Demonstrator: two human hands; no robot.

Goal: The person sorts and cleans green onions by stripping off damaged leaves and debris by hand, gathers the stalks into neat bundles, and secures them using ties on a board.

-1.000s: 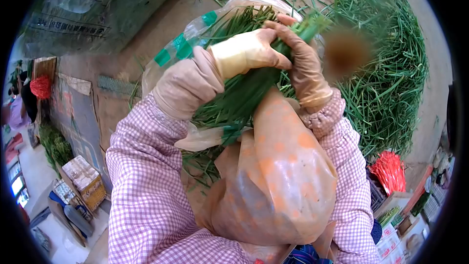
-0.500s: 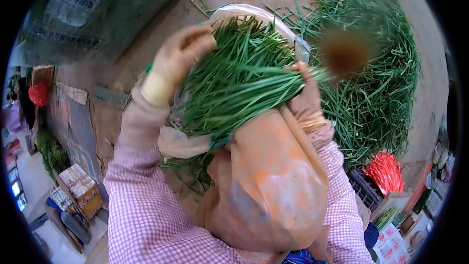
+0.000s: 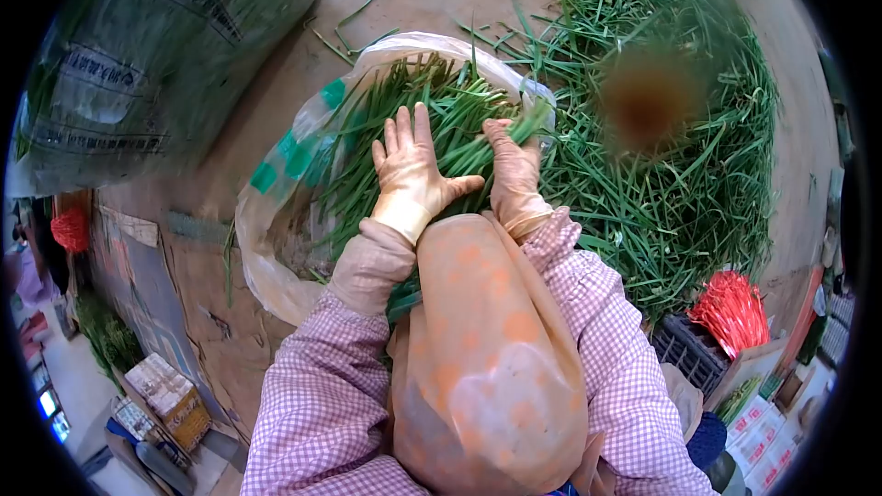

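Observation:
Long garlic chives (image 3: 450, 96) lie in a heap inside an open clear plastic bag (image 3: 276, 262) with green patches. Thinly gloved, my left hand (image 3: 409, 170) rests flat on the heap with fingers spread and thumb pointing right. At the bag's right side, my right hand (image 3: 514, 170) is closed round a bunch of chives, whose leafy tips stick out above the fingers. The bunch's other end merges with the heap, so its limits cannot be told. An orange-spotted apron (image 3: 496, 340) covers my lap just below the bag.
A large loose pile of chives (image 3: 680, 193) spreads on the floor at right. A big filled plastic sack (image 3: 156, 73) stands upper left. Red ties (image 3: 730, 312) sit on a dark crate (image 3: 689, 354) lower right. Boxes (image 3: 170, 395) stand lower left.
My left hand has come down and right, from raised beside the bag to flat on the chives. My right hand has shifted left with its bunch, and more of the bag's left side shows.

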